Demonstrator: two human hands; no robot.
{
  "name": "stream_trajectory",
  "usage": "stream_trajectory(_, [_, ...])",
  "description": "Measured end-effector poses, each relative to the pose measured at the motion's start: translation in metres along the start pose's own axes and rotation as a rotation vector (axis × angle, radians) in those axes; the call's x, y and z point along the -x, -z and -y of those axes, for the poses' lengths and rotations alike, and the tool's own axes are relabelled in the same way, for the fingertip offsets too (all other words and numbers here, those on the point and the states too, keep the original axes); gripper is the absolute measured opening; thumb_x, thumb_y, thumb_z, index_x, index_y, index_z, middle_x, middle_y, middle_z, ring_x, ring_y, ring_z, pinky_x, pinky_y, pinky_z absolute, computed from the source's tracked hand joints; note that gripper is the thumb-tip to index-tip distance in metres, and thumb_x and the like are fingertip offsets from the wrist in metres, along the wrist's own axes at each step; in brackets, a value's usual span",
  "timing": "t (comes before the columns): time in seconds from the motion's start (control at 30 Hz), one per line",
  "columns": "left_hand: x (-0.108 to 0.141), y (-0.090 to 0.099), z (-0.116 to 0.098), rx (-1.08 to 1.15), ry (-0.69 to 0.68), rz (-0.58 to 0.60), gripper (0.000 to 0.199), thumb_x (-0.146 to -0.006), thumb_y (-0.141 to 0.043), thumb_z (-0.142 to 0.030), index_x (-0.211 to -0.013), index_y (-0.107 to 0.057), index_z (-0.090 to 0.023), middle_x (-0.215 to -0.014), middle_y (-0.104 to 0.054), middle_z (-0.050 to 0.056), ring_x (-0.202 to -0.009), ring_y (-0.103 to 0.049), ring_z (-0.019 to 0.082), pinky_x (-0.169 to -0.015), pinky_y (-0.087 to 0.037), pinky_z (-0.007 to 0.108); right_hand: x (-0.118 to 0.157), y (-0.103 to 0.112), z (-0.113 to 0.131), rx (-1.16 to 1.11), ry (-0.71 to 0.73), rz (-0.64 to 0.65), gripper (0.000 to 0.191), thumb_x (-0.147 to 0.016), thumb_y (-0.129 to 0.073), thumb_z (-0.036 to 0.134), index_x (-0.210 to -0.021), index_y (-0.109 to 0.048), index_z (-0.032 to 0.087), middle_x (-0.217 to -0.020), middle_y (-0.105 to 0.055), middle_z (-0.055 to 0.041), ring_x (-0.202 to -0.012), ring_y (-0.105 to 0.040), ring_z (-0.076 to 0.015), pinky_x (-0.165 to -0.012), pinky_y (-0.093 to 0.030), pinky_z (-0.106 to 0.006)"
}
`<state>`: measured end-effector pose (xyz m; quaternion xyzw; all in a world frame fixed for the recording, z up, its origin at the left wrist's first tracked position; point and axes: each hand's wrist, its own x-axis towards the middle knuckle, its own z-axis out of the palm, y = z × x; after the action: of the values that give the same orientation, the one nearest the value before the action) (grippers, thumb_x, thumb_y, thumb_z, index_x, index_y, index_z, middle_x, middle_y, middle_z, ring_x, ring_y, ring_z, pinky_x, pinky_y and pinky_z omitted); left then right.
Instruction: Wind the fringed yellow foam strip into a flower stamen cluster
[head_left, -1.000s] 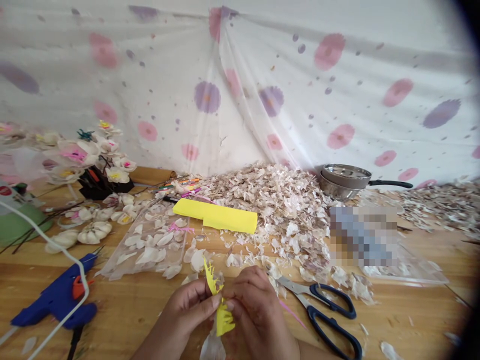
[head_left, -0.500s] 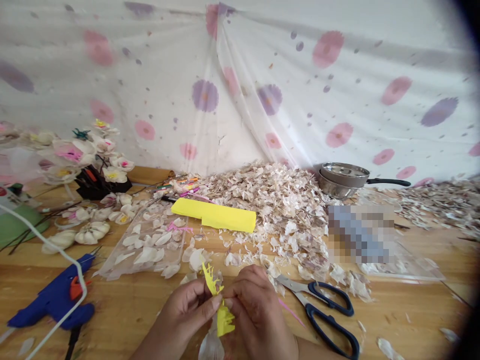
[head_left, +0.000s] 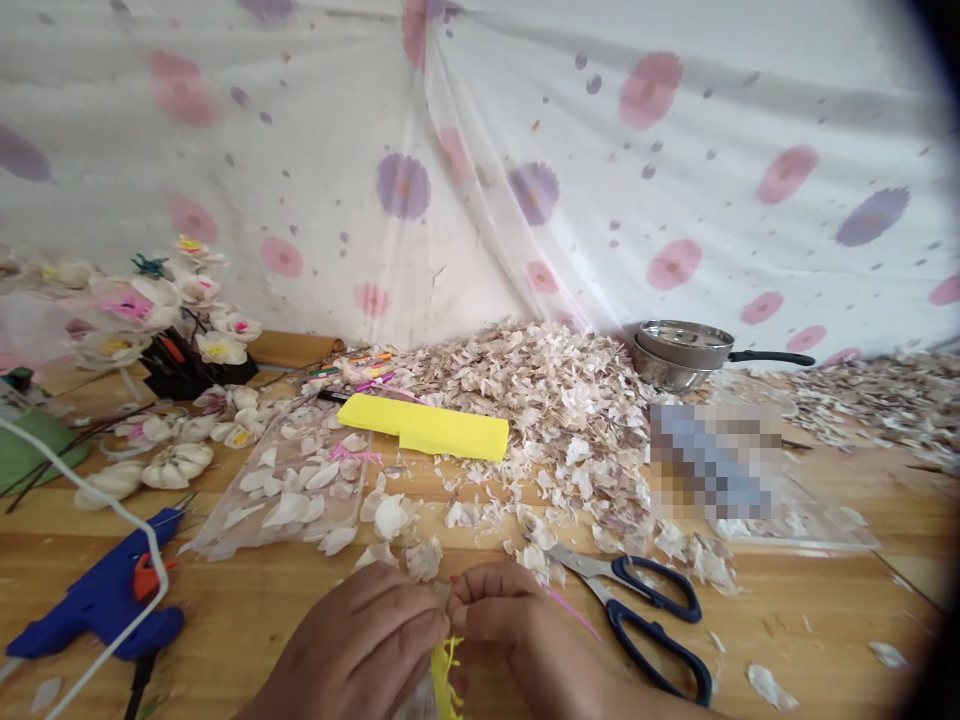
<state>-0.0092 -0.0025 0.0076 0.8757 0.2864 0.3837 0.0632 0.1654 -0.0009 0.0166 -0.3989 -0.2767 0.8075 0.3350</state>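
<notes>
Two hands meet in the middle of the clock, over a wood table (head_left: pixel 244 605). The left hand (head_left: pixel 367 640) curls over and holds a yellow fringed strip (head_left: pixel 448 682), which pokes out below its fingertips at six o'clock, in between the two hands. The right hand (head_left: pixel 517 625) has its thumb and first finger pressed together right next to the left fingertips; what is between them is hidden. A pair of scissors (head_left: pixel 589 566) lies at three o'clock, near the right hand. A blue glue gun (head_left: pixel 94 600) lies at nine o'clock. At ten o'clock there is a clear tray (head_left: pixel 214 528) with white petals (head_left: pixel 296 510) on it. A folded yellow sheet (head_left: pixel 424 427) lies at twelve, in front of a big heap of dry flakes (head_left: pixel 525 385). A pan (head_left: pixel 682 350) sits between one and two o'clock.
</notes>
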Motion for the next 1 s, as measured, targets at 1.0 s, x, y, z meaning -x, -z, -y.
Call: stream_trajectory(1.0, [-0.007,-0.026,0.002,1.418,1.208,-0.344,0.027,-0.058,-0.086,-0.033,-0.074,-0.072,-0.017,-0.063,-0.060,-0.001,-0.061,-0.053,0.013,-0.061,-0.043,0.022,-0.024,0.022,-0.027,1.474,1.266,-0.161,0.010,-0.078,-0.065,0.015,-0.077,-0.060,0.023,-0.083,-0.067,0.0000,-0.080,-0.054,-0.0181,-0.074,-0.040,-0.032])
